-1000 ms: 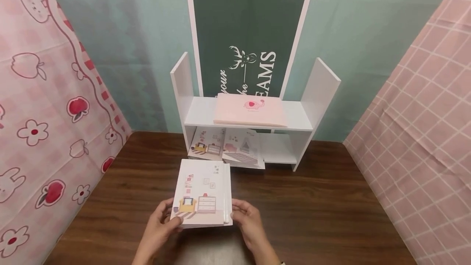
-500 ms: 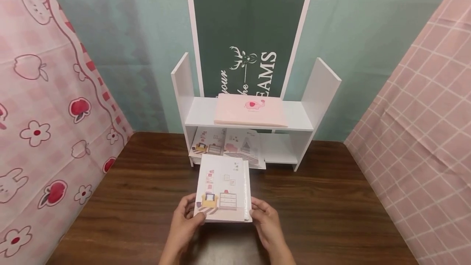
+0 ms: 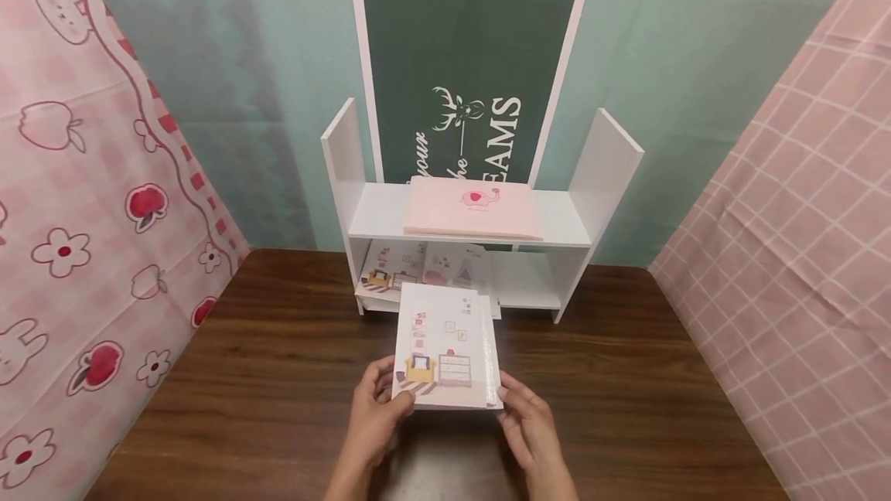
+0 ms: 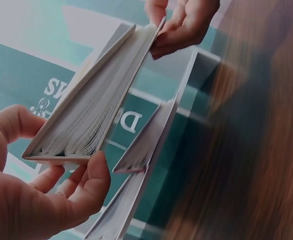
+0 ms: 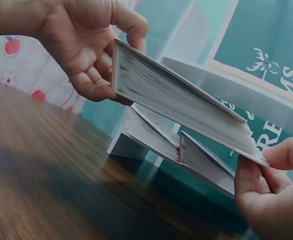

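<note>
A photo album (image 3: 442,342) with a white cover, printed with a yellow armchair and a dresser, is held above the table before the shelf. My left hand (image 3: 379,408) pinches its near left corner, thumb on the cover and fingers beneath. On the other side my right hand (image 3: 529,420) pinches the right edge of the bottom cover. In the left wrist view the album (image 4: 89,100) is wedge-shaped, thick at the spine, with many sleeve-like pages. Two similar albums lie on the lower shelf: a left one (image 3: 390,265) with the same picture and a right one (image 3: 452,265), partly hidden.
A white two-tier desk shelf (image 3: 571,219) stands at the back of the brown wooden table (image 3: 612,385). On its upper board lies a pink album-like item (image 3: 473,211) with an elephant print. Patterned pink cloths (image 3: 76,253) hang at the sides, a green one behind.
Both hands have carried the album to the right and a little toward the shelf. It now overlaps the right lower-shelf album in the head view. The grip looks the same.
</note>
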A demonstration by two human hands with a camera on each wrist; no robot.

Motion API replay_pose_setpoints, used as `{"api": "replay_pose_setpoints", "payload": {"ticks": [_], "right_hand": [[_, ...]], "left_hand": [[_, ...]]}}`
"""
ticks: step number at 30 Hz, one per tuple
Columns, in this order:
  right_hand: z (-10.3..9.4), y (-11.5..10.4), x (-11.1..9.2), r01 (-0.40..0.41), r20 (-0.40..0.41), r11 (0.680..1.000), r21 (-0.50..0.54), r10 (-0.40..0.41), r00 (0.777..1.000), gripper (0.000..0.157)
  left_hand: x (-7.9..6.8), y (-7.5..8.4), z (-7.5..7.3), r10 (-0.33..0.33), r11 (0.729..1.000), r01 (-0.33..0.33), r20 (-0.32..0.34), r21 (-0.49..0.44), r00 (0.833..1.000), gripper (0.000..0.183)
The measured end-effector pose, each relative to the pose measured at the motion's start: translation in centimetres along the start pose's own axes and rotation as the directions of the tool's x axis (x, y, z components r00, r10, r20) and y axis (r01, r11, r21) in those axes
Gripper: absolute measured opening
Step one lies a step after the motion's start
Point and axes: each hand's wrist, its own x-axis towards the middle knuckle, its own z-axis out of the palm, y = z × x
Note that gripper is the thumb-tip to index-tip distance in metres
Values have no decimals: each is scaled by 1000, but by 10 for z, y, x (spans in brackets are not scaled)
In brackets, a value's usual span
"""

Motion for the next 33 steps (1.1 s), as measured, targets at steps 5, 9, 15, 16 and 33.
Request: {"api": "replay_pose_setpoints", "payload": {"ticks": [5, 9, 15, 16, 33], "right_hand": [[-8, -5, 3, 40, 179, 993, 107, -59, 982, 46], [-15, -11, 6, 63, 261, 984, 165, -105, 960, 52], [-26, -22, 13, 149, 274, 968, 200, -201, 940, 56], [-28, -25, 14, 160, 264, 966, 202, -211, 941, 56], [-62, -67, 62, 76, 226, 932, 355, -165, 960, 55]], "left_hand": [[6, -2, 10, 3, 1000, -3, 4, -20, 1000, 62], [12, -2, 18, -3, 999, 3, 22, -32, 1000, 59], [24, -3, 33, 7, 998, -3, 90, -55, 996, 56], [27, -3, 36, 11, 998, -5, 99, -60, 995, 55], [73, -3, 92, 62, 995, -75, 174, 68, 983, 48]]}}
